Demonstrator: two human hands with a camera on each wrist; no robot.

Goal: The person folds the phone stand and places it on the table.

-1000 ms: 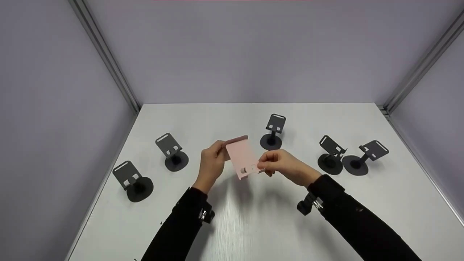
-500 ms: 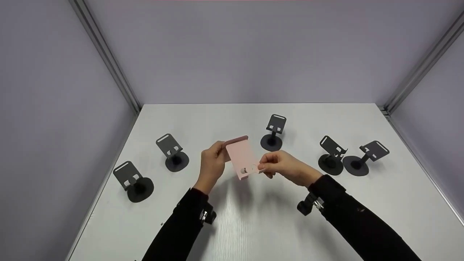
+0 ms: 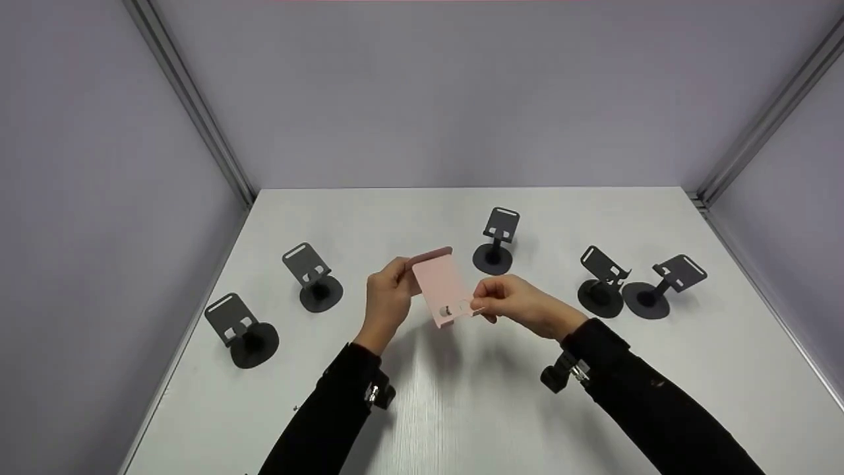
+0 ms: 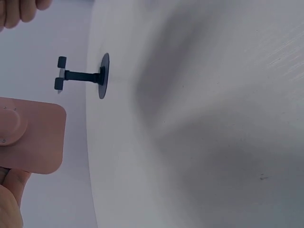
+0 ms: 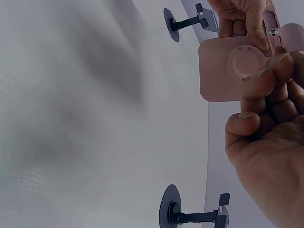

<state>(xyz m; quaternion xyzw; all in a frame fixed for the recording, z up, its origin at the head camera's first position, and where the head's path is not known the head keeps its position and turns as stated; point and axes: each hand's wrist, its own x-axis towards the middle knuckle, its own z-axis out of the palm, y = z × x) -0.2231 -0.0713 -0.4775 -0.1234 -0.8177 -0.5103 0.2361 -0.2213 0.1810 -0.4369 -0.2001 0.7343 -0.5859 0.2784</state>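
A pink folding phone stand [image 3: 440, 285] is held up off the table in the head view, its plate with cutouts tilted toward me. My left hand [image 3: 387, 297] grips its far left side, some fingers hidden behind it. With thumb and fingertips, my right hand [image 3: 511, 303] pinches the small lip at the plate's near right corner. In the right wrist view, the stand's other flat plate [image 5: 216, 69] shows a round disc and a hinge beside it. Curled fingers of the right hand [image 5: 270, 137] overlap that part. In the left wrist view, the same plate [image 4: 45, 152] juts in from the left.
Several dark grey phone stands stand on the white table [image 3: 422, 422]: two at left, one stand [image 3: 493, 257] behind the hands, and a close pair at right, including one stand [image 3: 647, 300]. Grey-lilac panels [image 3: 422, 99] enclose the back and sides.
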